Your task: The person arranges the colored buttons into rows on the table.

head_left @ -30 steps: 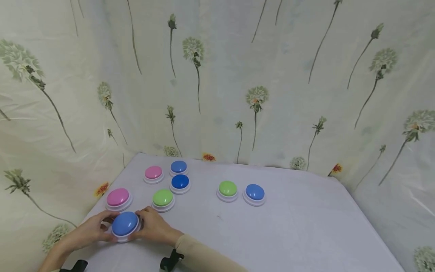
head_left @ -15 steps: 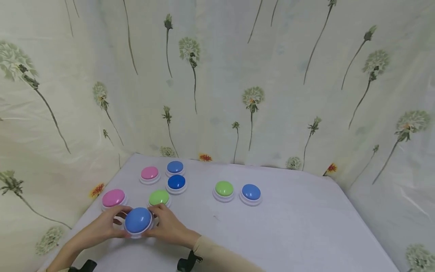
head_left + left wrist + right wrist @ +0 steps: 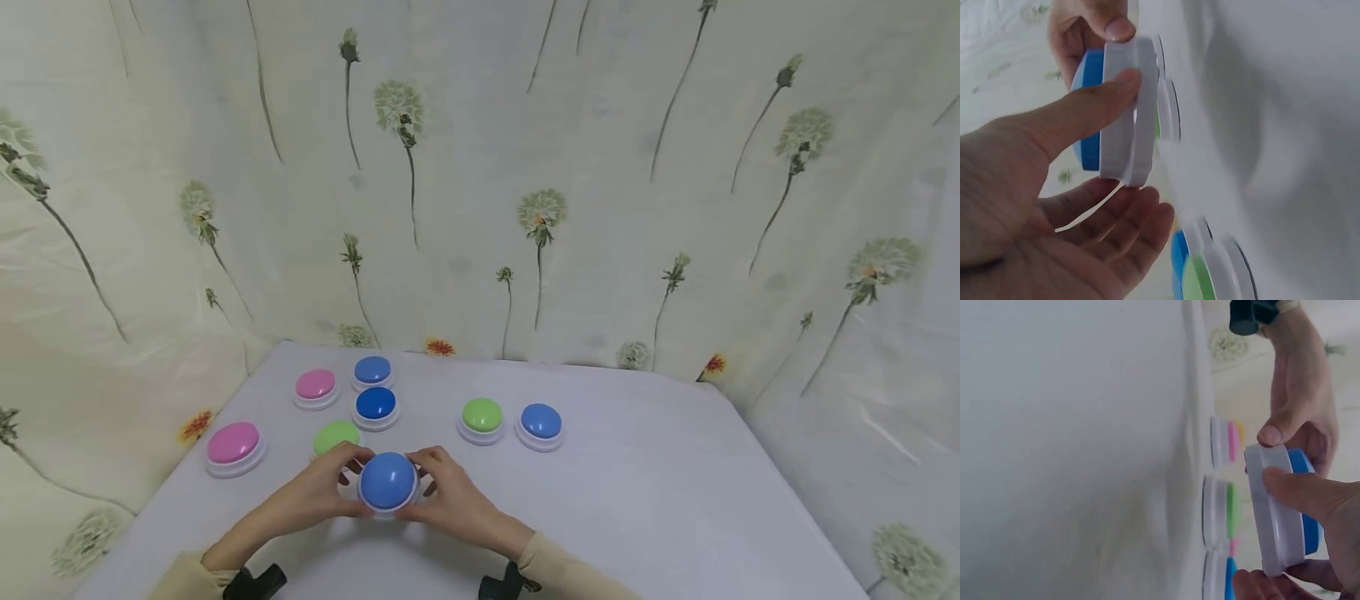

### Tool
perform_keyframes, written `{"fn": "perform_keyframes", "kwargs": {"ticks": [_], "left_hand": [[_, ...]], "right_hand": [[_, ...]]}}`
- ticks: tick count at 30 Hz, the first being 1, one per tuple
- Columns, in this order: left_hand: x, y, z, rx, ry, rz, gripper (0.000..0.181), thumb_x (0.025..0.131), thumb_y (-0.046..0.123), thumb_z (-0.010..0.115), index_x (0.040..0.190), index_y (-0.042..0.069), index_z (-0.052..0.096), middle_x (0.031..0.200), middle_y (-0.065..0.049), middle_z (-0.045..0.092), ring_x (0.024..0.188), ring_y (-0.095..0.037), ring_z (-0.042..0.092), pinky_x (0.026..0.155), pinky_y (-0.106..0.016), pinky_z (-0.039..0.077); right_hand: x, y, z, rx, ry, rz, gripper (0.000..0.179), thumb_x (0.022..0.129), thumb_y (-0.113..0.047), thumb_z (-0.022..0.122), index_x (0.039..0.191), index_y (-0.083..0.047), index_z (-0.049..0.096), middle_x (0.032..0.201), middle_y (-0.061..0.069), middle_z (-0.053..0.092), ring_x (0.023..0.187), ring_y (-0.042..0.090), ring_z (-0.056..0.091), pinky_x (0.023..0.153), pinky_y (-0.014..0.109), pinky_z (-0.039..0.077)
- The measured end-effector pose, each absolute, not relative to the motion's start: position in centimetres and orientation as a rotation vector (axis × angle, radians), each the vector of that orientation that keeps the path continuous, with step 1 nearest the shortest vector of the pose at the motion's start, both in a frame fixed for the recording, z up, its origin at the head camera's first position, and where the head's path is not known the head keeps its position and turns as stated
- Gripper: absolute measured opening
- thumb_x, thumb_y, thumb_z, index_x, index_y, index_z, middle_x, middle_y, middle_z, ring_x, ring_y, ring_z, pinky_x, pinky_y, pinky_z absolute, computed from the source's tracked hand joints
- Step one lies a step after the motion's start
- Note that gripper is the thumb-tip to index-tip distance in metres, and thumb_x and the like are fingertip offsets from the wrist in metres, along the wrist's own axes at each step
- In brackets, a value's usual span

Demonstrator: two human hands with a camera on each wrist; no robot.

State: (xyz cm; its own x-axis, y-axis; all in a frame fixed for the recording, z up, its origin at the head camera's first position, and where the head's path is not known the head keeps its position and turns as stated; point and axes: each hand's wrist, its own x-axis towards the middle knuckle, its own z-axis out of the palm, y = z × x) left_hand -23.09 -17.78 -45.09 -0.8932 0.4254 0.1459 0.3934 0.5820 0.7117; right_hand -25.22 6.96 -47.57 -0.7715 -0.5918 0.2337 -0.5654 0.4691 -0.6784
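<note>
Between both hands is a round push button (image 3: 387, 481) with a light blue dome and a white base, held up off the table. My left hand (image 3: 318, 492) grips its left side, the thumb along the white base in the left wrist view. From the other side my right hand (image 3: 453, 500) grips the same button, its thumb (image 3: 1282, 481) on the base and fingers beneath the far edge. Just behind the left hand, partly covered by it, stands a green button (image 3: 336, 435).
On the white-covered table (image 3: 637, 492) stand two pink buttons, the nearer one (image 3: 233, 442) at left. Further back are a dark blue button (image 3: 376, 403) and a light blue one (image 3: 372, 370). Another green button (image 3: 482, 415) and blue button (image 3: 541, 422) stand right of centre. A flowered curtain (image 3: 465, 167) hangs behind.
Both hands have carried the light blue button to the right, away from beside the nearer pink button, past the front of the left green button. The head view has turned slightly right.
</note>
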Motion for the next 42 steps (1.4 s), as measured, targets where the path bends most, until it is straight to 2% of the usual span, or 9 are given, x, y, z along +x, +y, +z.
{"fn": "perform_keyframes", "kwargs": {"ticks": [11,16,22,27,36,42], "left_hand": [[-24.5,-9.8,-44.2,0.885,2.702,1.207,0.068,0.072,0.031,0.085,0.128,0.009,0.055,0.117,-0.002,0.056,0.107,-0.019,0.056,0.083,-0.04,0.055],[-24.7,-6.6,-44.0,0.94,2.671,1.214,0.068,0.073,0.03,0.085,0.131,0.012,0.055,0.119,-0.001,0.055,0.108,-0.019,0.055,0.084,-0.038,0.056],[-25.0,-2.5,-44.3,0.995,2.64,1.206,0.066,0.073,0.028,0.084,0.131,0.014,0.055,0.122,0.0,0.055,0.108,-0.013,0.054,0.09,-0.035,0.054],[-25.5,0.5,-44.7,1.056,2.665,1.153,0.067,0.072,0.029,0.085,0.13,0.012,0.056,0.118,0.004,0.058,0.108,-0.01,0.056,0.093,-0.028,0.051],[-25.9,5.0,-44.8,1.185,2.719,1.098,0.07,0.071,0.023,0.086,0.132,0.005,0.055,0.123,-0.002,0.059,0.111,-0.011,0.057,0.095,-0.023,0.049],[-26.3,8.1,-45.8,1.036,2.678,1.219,0.069,0.075,0.018,0.083,0.133,-0.002,0.05,0.125,-0.011,0.054,0.113,-0.02,0.058,0.094,-0.026,0.051]], "right_hand": [[-23.7,15.1,-46.0,-0.992,2.806,-1.26,0.07,0.075,-0.039,0.081,0.136,-0.021,0.052,0.125,-0.002,0.052,0.107,0.013,0.055,0.078,0.025,0.055],[-22.8,17.9,-45.4,-0.885,2.843,-1.294,0.069,0.074,-0.037,0.082,0.134,-0.021,0.053,0.123,-0.003,0.053,0.107,0.015,0.056,0.078,0.026,0.056],[-21.8,21.6,-45.5,-0.702,2.903,-1.297,0.069,0.07,-0.036,0.084,0.131,-0.02,0.055,0.123,-0.001,0.053,0.106,0.017,0.057,0.078,0.024,0.056],[-21.3,24.2,-45.6,-0.618,2.937,-1.289,0.069,0.07,-0.035,0.085,0.13,-0.017,0.057,0.121,0.001,0.054,0.107,0.02,0.058,0.081,0.027,0.057],[-20.8,27.7,-45.5,-0.46,2.974,-1.328,0.067,0.069,-0.029,0.086,0.129,-0.014,0.058,0.121,0.003,0.055,0.111,0.024,0.058,0.09,0.035,0.055],[-21.8,29.9,-46.4,-0.422,3.002,-1.339,0.065,0.074,-0.022,0.083,0.131,-0.01,0.056,0.128,0.01,0.055,0.119,0.033,0.057,0.094,0.037,0.052]]}}
